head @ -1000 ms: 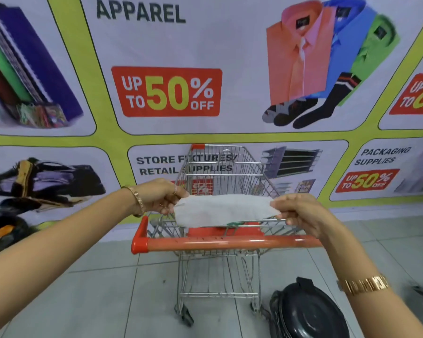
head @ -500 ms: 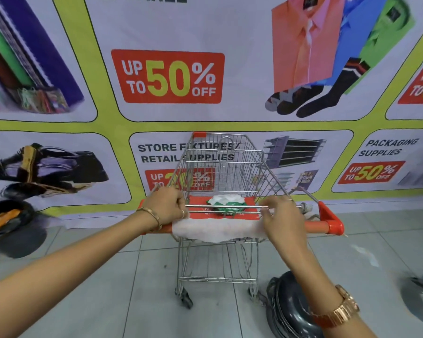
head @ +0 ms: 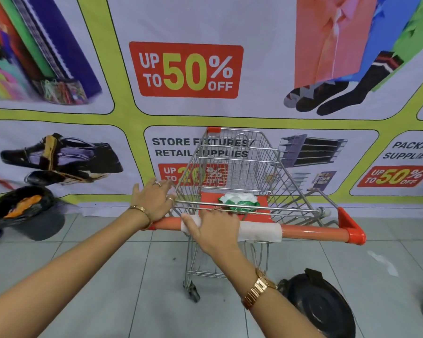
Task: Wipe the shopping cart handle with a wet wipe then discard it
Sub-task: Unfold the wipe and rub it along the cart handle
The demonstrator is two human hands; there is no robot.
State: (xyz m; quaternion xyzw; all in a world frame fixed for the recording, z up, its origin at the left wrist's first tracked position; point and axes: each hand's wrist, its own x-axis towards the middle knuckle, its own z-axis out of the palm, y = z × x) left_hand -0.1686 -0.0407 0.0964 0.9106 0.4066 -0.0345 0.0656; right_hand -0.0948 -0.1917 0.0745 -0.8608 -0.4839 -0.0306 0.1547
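Nearest the camera, lower right: black round bin lid (head: 324, 306) lying on the grey tiled floor (head: 108, 276), just right of the right forearm with its gold watch (head: 259, 290). Beyond it, right hand (head: 214, 230) laid palm down on the white wet wipe (head: 259, 231), fingers spread and curled loosely over the bar, pressing the wipe onto the orange cart handle (head: 310, 232). Wipe draped over the middle stretch of the handle, extending from under the hand to its right, lower edge hanging slightly below the bar. At the handle's left end: left hand (head: 154, 201), gold bracelet (head: 141, 211) at the wrist, fingers extended and open, resting against the handle end and the wire frame, not closed round either. Red plastic cap (head: 352, 228) closing the handle's right end. Behind the handle: folded child seat with orange panel (head: 208, 200), bearing a green and white wipes packet (head: 239, 202). Further on: wire basket of the shopping cart (head: 239, 162), empty as far as visible; one caster (head: 193, 291) visible beneath on the floor. Far left, against the wall: black bin (head: 27, 213) holding orange rubbish. Backdrop: printed banner (head: 186, 69) reading "UP TO 50% OFF" and "STORE FIXTURES / RETAIL SUPPLIES", with pictured shirts, socks and shoes.
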